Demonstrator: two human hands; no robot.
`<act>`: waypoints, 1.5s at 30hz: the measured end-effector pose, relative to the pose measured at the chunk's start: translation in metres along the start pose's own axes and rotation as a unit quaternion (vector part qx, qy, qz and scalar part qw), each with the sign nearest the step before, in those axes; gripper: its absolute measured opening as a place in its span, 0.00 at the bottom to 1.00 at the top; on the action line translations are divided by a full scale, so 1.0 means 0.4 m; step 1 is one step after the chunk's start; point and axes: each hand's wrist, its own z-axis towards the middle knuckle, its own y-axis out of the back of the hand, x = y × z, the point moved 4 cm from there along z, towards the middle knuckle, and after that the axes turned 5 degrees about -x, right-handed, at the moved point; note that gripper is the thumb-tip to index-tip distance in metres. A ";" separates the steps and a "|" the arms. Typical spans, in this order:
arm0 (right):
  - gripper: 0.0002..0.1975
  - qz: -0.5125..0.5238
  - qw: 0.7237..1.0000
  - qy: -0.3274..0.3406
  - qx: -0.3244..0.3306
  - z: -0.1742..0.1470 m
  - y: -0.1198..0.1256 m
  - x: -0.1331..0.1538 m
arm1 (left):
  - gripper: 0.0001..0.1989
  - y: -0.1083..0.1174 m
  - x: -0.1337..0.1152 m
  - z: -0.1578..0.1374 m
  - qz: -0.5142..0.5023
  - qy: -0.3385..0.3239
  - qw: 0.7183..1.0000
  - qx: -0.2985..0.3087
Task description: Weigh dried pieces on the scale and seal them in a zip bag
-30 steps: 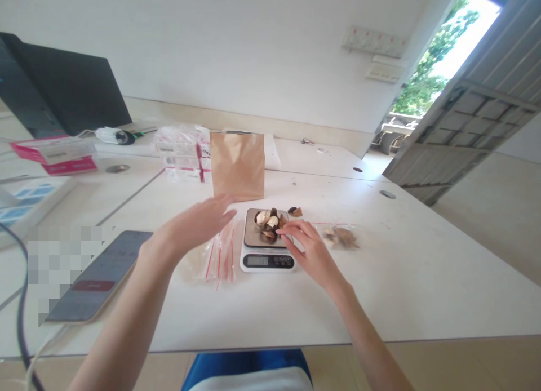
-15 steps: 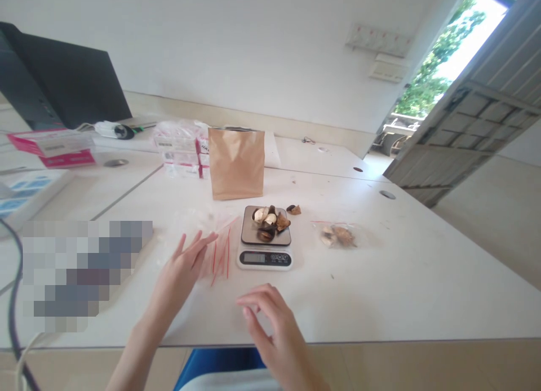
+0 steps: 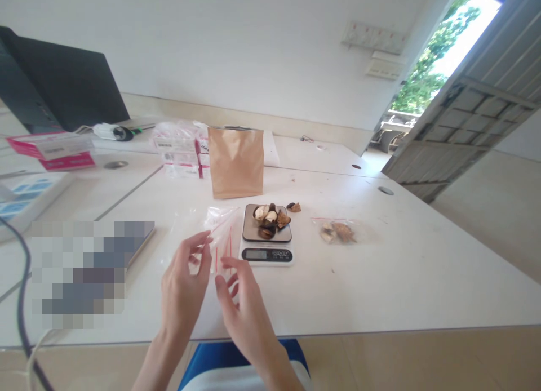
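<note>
The left hand [image 3: 185,278] and right hand [image 3: 242,301] are flanking the zip-lock bags [image 3: 223,241] with fingers curled, any pinch being indiscernible, while the digital scale [image 3: 267,255] is standing just right of these, presumably supporting the mushroom-like pieces [image 3: 270,217] for a weight reading.

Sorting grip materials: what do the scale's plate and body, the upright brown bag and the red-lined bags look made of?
Scale plate: probably satin metal, from its even grey sheen.
Scale body: likely smooth white plastic; rounded, moulded-looking corners.
Brown bag: likely kraft paper, by colour and creases; a lining can't be ruled out.
Red-lined bags: thin, glossy plastic film; see-through, wrinkled.
</note>
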 end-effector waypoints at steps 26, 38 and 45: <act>0.13 -0.134 0.982 0.094 -0.097 0.125 0.128 -0.027 | 0.08 0.043 -0.001 0.032 -0.064 -0.088 0.992 -0.070; 0.13 -0.481 0.853 0.198 -0.043 0.201 0.178 -0.046 | 0.17 -0.057 0.037 0.131 0.150 -0.067 0.976 0.140; 0.11 -0.385 0.904 0.185 -0.027 0.184 0.215 -0.035 | 0.18 -0.050 -0.013 0.208 0.182 -0.090 0.971 0.129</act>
